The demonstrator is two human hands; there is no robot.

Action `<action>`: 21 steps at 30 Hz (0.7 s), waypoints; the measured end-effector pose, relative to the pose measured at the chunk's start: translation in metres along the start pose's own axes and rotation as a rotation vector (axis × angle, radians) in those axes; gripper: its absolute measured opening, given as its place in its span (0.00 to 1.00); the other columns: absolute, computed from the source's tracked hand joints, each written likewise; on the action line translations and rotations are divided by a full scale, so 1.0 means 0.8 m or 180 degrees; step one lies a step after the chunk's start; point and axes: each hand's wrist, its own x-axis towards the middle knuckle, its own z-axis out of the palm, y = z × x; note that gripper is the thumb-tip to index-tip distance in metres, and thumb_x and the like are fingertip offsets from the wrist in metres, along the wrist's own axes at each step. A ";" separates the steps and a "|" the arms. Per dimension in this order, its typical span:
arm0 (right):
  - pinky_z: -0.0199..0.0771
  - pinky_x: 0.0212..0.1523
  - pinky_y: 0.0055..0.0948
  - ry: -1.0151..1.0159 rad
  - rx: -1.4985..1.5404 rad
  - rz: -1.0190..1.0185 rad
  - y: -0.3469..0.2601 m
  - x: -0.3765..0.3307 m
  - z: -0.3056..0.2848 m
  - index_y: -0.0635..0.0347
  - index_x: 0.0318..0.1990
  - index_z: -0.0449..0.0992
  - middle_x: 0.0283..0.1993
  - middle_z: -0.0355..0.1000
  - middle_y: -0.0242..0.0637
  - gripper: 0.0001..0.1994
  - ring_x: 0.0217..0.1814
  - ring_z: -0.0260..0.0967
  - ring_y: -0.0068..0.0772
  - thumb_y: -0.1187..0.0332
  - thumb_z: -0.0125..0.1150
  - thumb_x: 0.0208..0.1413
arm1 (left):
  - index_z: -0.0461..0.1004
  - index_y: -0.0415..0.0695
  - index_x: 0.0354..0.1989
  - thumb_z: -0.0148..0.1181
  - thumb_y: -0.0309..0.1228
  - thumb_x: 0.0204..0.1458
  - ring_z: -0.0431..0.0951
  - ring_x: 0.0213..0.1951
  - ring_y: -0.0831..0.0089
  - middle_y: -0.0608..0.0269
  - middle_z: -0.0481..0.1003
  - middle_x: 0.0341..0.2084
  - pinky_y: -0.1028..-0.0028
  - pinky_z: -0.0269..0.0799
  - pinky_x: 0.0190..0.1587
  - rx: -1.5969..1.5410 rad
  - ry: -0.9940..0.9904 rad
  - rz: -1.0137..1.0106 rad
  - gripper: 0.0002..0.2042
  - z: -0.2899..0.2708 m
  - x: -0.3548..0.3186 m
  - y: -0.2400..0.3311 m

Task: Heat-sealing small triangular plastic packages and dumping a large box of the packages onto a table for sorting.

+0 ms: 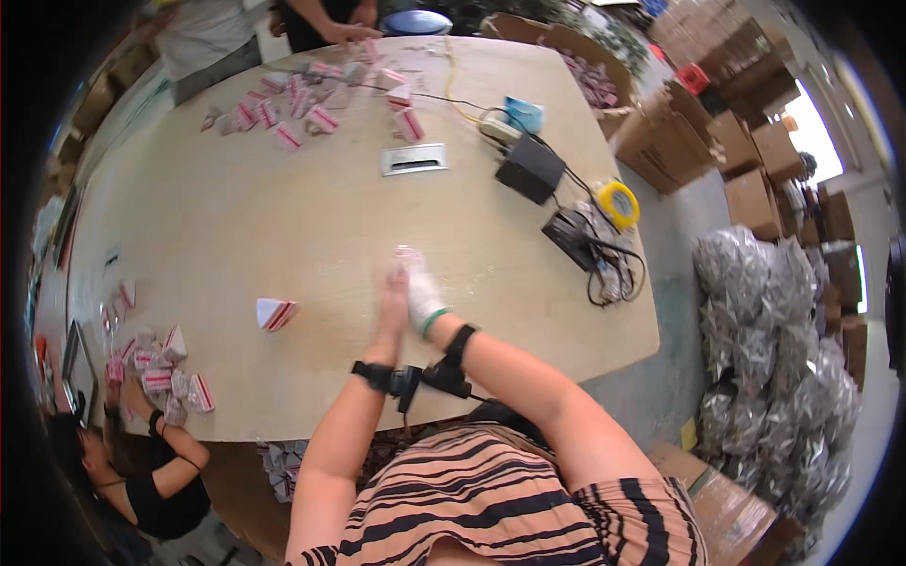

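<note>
Near the middle of the table (311, 217), my left hand (389, 307) is bare and blurred by motion. It lies against my right hand (422, 294), which wears a white glove with a green cuff edge. Both hands point away from me, palms facing and fingers close together. Something pale with pink shows at the fingertips, too smeared to name. Left of my hands lies a single wedge-shaped packet (276, 313), white with red stripes. Each wrist carries a black strap with a small device.
More striped packets (293, 104) are heaped at the far side, where two people stand. A seated person at lower left handles another pile (160, 373). Right lie a black adapter (531, 168), cables and yellow tape (618, 205). Cartons (665, 137) and silvery bags (755, 321) stand beyond the table.
</note>
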 end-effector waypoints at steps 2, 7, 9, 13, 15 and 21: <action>0.53 0.65 0.38 0.0510 -0.0376 -0.0270 -0.008 -0.022 -0.007 0.61 0.62 0.61 0.62 0.60 0.55 0.28 0.66 0.55 0.50 0.53 0.47 0.59 | 0.52 0.36 0.64 0.47 0.47 0.60 0.54 0.65 0.59 0.45 0.56 0.62 0.64 0.47 0.65 0.0025 -0.0344 -0.0159 0.32 0.025 -0.012 -0.007; 0.69 0.48 0.29 0.0335 -0.0785 -0.0594 -0.044 -0.069 -0.166 0.64 0.44 0.77 0.41 0.76 0.41 0.17 0.45 0.72 0.35 0.59 0.59 0.53 | 0.56 0.36 0.62 0.51 0.44 0.58 0.58 0.63 0.59 0.45 0.60 0.60 0.66 0.53 0.63 0.0214 -0.1010 -0.0672 0.30 0.057 -0.052 -0.038; 0.69 0.34 0.24 0.0614 -0.0673 -0.0325 -0.046 -0.086 -0.250 0.63 0.33 0.79 0.27 0.75 0.30 0.12 0.29 0.69 0.24 0.62 0.60 0.52 | 0.57 0.36 0.62 0.51 0.44 0.58 0.59 0.62 0.59 0.45 0.61 0.59 0.66 0.54 0.62 0.0288 -0.1124 -0.0722 0.29 0.058 -0.064 -0.033; 0.65 0.18 0.27 0.1422 0.1060 -0.0080 -0.025 -0.074 -0.402 0.54 0.39 0.71 0.24 0.68 0.30 0.07 0.20 0.65 0.27 0.69 0.56 0.53 | 0.60 0.36 0.59 0.57 0.37 0.54 0.66 0.56 0.64 0.46 0.66 0.55 0.68 0.61 0.57 0.0483 -0.0939 -0.1078 0.27 0.038 -0.079 -0.036; 0.65 0.18 0.29 0.1921 0.1367 0.0109 -0.067 -0.070 -0.399 0.50 0.35 0.67 0.24 0.65 0.29 0.05 0.19 0.63 0.26 0.67 0.57 0.54 | 0.61 0.37 0.58 0.58 0.36 0.53 0.68 0.54 0.65 0.46 0.68 0.52 0.69 0.62 0.56 0.0624 -0.0714 -0.1170 0.26 0.013 -0.091 -0.035; 0.74 0.32 0.40 0.1968 0.2227 0.0479 -0.048 0.006 -0.472 0.50 0.43 0.69 0.30 0.69 0.36 0.15 0.29 0.69 0.39 0.54 0.60 0.55 | 0.66 0.40 0.55 0.58 0.34 0.53 0.69 0.51 0.69 0.54 0.70 0.49 0.71 0.64 0.54 0.0999 -0.0691 -0.0942 0.22 0.052 -0.113 -0.038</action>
